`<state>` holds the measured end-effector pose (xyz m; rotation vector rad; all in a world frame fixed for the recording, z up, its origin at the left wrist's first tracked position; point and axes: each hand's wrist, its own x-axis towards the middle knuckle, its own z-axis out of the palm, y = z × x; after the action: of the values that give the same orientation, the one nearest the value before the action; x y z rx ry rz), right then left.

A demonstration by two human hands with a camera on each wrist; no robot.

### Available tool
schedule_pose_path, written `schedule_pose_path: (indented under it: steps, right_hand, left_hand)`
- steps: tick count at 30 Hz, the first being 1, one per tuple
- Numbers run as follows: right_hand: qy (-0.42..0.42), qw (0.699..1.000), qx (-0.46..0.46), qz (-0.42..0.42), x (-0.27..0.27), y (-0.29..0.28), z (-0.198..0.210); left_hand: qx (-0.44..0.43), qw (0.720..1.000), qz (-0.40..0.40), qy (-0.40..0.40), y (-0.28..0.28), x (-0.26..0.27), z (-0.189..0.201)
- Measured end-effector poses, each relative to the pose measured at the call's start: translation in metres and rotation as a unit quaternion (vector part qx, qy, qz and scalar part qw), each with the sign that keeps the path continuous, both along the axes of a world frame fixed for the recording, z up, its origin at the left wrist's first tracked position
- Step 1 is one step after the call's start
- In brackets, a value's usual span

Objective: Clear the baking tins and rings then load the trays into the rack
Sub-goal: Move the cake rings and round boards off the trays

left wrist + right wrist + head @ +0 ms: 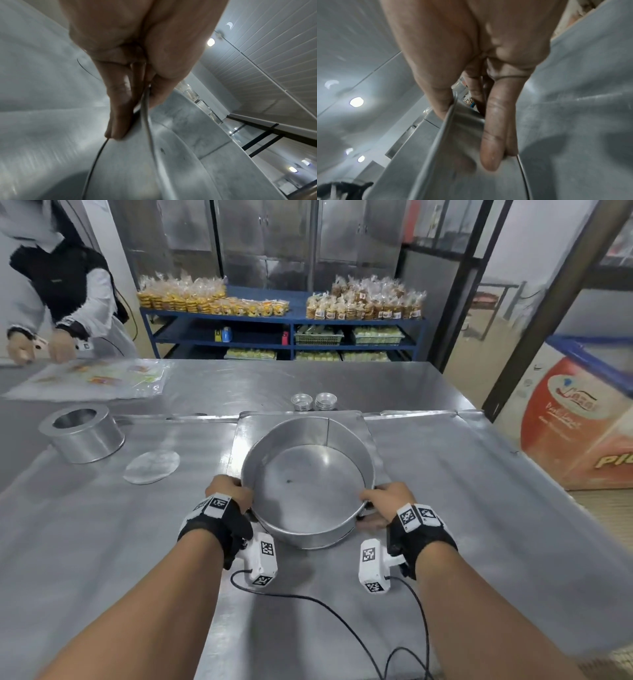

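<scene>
A large round metal tin (310, 470) is held at the table's middle, its near side raised over a flat square tray (263, 424). My left hand (233, 495) grips the near left rim and my right hand (383, 502) grips the near right rim. In the left wrist view the left hand (137, 117) pinches the thin rim of the tin (181, 123), thumb inside and fingers outside. The right wrist view has the right hand (467, 136) pinching the wall of the tin (453, 159) the same way. Whether the tin has a bottom, I cannot tell.
A smaller round tin (84, 434) and a flat metal disc (152, 466) lie at the left on the steel table (462, 508). Two stacks of small foil cups (313, 401) stand behind the tray. Another person (58, 302) works at the far left over plastic sheets (96, 380). Blue shelves (284, 337) stand behind.
</scene>
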<state>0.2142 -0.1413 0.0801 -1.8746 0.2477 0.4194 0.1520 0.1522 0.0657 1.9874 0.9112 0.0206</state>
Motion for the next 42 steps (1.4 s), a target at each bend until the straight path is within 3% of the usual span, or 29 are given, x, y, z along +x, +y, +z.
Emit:
schedule_pose_path:
  steps: [4,10,15,18,24,28,33,37,42]
  right_hand:
    - [0.016,0.993,0.102,-0.049,-0.013,0.012,0.008]
    - [-0.003,0.975,0.179,-0.129,-0.001,0.011,0.02]
    - [-0.017,0.958,0.217,-0.188,0.029,0.006,0.02]
    - [-0.024,0.946,0.245,-0.211,0.055,0.0,0.014]
    - [-0.04,0.939,0.268,-0.213,0.143,-0.016,0.007]
    - [-0.048,0.937,0.281,-0.202,0.225,-0.023,0.01]
    - [-0.052,0.938,0.289,-0.184,0.334,-0.03,0.007]
    - [-0.049,0.946,0.264,-0.184,0.414,-0.031,-0.003]
    - [-0.054,0.971,0.177,-0.152,0.489,-0.029,-0.026]
  left_hand:
    - [-0.033,0.997,0.046,-0.06,-0.026,0.003,0.013]
    - [-0.134,0.977,0.076,-0.148,-0.05,0.029,0.012]
    - [-0.265,0.954,0.013,-0.136,-0.089,0.064,0.016]
    - [-0.3,0.943,0.054,-0.131,-0.105,0.094,0.008]
    - [-0.273,0.949,0.039,-0.149,-0.122,0.183,0.014]
    - [-0.268,0.948,0.016,-0.169,-0.126,0.266,0.02]
    - [-0.197,0.968,-0.027,-0.155,-0.12,0.383,0.005]
    - [-0.208,0.962,-0.034,-0.176,-0.127,0.45,0.013]
    - [-0.076,0.985,-0.078,-0.132,-0.121,0.527,-0.014]
